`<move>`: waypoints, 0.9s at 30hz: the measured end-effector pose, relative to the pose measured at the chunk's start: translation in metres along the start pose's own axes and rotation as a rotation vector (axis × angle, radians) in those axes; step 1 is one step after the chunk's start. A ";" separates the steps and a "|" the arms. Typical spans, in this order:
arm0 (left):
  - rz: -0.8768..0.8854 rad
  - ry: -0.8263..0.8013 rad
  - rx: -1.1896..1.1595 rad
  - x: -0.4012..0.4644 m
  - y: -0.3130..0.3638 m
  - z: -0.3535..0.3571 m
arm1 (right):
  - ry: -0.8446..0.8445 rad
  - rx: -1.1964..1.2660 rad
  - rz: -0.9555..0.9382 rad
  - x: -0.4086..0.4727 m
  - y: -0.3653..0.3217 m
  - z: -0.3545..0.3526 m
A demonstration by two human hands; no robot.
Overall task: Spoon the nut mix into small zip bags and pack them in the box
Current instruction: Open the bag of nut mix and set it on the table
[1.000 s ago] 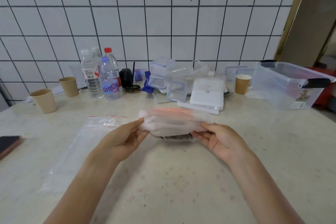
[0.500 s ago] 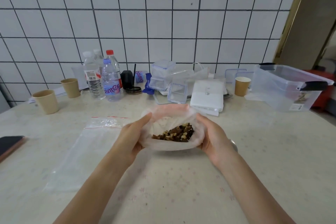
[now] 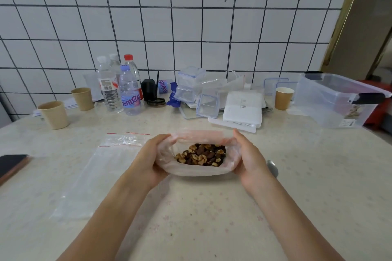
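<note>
I had the big bag of nut mix (image 3: 200, 154) square ahead at 12 o'clock on the table (image 3: 212, 218), mouth up, its long axis running 9 to 3. My left hand (image 3: 148, 161) gripped the 9 o'clock edge and my right hand (image 3: 250, 159) the 3 o'clock edge, spreading it open. The spoon (image 3: 273, 168) lay just beyond my right hand at 3 o'clock, so I judged that hand nearer. The small zip bags (image 3: 101, 165) lay at 9 o'clock, the box (image 3: 335, 101) far off at 2.

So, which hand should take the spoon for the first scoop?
Probably the right hand: the spoon lies just beside it on the table. The left hand can keep its grip on the open bag of nut mix.
</note>
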State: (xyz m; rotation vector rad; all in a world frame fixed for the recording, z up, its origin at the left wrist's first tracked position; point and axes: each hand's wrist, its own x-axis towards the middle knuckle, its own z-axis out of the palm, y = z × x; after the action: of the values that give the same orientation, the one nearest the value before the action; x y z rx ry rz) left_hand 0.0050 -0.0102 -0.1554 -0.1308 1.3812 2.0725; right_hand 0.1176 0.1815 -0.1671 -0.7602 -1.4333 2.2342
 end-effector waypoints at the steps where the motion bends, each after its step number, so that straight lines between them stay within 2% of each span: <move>1: -0.018 -0.013 -0.028 0.001 0.001 -0.001 | -0.004 0.080 0.020 0.001 0.000 -0.001; 5: -0.102 -0.096 -0.136 0.002 0.002 -0.001 | -0.018 0.332 0.080 0.005 0.001 -0.006; 9: -0.090 -0.100 -0.061 0.004 -0.002 0.001 | -0.076 0.286 0.159 0.008 -0.002 -0.011; 13: -0.007 -0.007 0.187 0.009 -0.001 -0.007 | -0.040 0.059 0.174 0.010 -0.004 -0.017; 16: 0.272 0.242 0.572 0.016 0.001 -0.012 | 0.096 -0.285 0.006 0.011 -0.003 -0.019; 17: 0.378 0.270 0.712 0.016 0.001 -0.014 | 0.133 -0.414 -0.075 0.009 -0.004 -0.020; 18: 0.451 0.259 0.839 0.015 0.001 -0.015 | 0.134 -0.521 -0.153 0.006 -0.005 -0.020; 22: 0.519 0.166 1.158 0.016 -0.003 -0.018 | 0.080 -0.884 -0.341 0.002 0.000 -0.018; 25: 0.633 0.284 1.294 0.018 -0.010 -0.016 | 0.145 -1.074 -0.402 0.009 0.009 -0.013; 27: 0.721 0.347 1.313 0.019 -0.014 -0.015 | 0.200 -1.085 -0.440 0.011 0.012 -0.011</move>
State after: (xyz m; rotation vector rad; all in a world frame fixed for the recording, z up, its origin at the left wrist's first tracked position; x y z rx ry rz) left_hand -0.0055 -0.0110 -0.1811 0.6655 3.0210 1.1614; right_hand 0.1155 0.1912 -0.1845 -0.7965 -2.3836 0.9161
